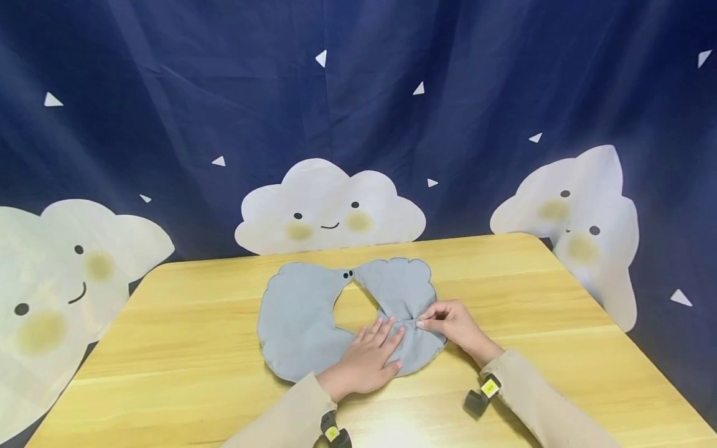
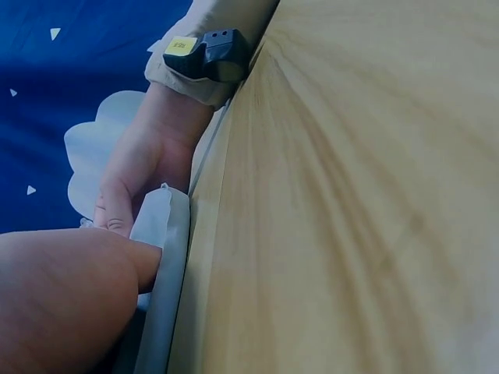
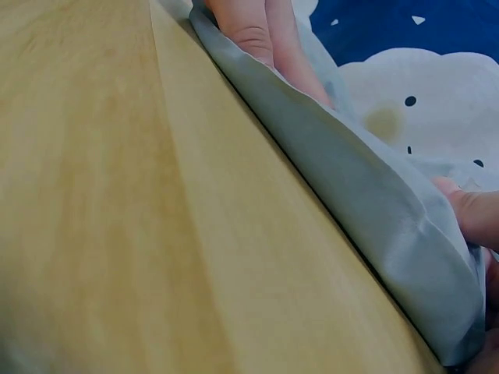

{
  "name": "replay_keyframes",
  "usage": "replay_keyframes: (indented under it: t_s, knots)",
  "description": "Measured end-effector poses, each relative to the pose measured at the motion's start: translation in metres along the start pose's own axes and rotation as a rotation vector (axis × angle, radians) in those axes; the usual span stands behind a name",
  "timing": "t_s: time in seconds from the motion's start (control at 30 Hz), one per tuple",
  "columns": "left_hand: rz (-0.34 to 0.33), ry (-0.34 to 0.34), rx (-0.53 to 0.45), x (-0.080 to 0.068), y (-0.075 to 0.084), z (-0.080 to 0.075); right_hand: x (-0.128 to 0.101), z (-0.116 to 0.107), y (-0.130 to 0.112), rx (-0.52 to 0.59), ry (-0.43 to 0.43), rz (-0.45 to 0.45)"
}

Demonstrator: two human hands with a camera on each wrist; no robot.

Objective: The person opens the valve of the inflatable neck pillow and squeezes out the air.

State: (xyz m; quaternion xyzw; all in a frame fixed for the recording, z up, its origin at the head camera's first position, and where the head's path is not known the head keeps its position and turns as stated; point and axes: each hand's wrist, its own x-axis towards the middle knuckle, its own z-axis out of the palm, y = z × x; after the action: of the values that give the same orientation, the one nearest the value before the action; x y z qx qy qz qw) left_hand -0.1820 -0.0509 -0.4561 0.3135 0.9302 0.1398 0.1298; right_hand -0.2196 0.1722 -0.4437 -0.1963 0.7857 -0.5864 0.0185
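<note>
A grey inflatable neck pillow [image 1: 305,305] with a scalloped edge lies on the table, ring-shaped around a middle opening. Its two ends meet at the far side, beside two black snaps [image 1: 348,274]. My left hand [image 1: 366,361] rests on the near right part, fingers spread over the fabric. With thumb and fingers, my right hand [image 1: 450,323] pinches a spot on the pillow's right side, where creases gather. A small clear piece [image 3: 471,185], perhaps a valve, shows by the right fingertips in the right wrist view. Most of it is hidden by the fingers.
The wooden table [image 1: 185,336] has a pale yellow grain. Behind it hangs a dark blue curtain [image 1: 381,124] printed with white clouds and triangles. Both sleeved wrists carry black camera straps, the right one [image 1: 483,395] close above the tabletop.
</note>
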Motion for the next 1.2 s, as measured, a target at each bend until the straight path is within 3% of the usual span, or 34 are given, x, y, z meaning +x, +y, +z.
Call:
replay_keyframes:
  t_s: [0.37,0.8,1.03,1.2]
  knots:
    - [0.004,0.011,-0.006,0.003,0.0,0.0,0.0,-0.001,-0.002,-0.012,0.008,0.019]
    - [0.015,0.04,-0.117,-0.002,-0.002,-0.016,0.0,-0.002,-0.004,0.024,-0.006,0.043]
    - [-0.04,0.158,-0.16,-0.003,-0.007,-0.03,0.005,-0.002,0.02,0.025,0.002,0.039]
    - [-0.055,0.215,-0.196,-0.001,-0.008,-0.05,0.006,-0.003,0.029,0.031,0.016,0.051]
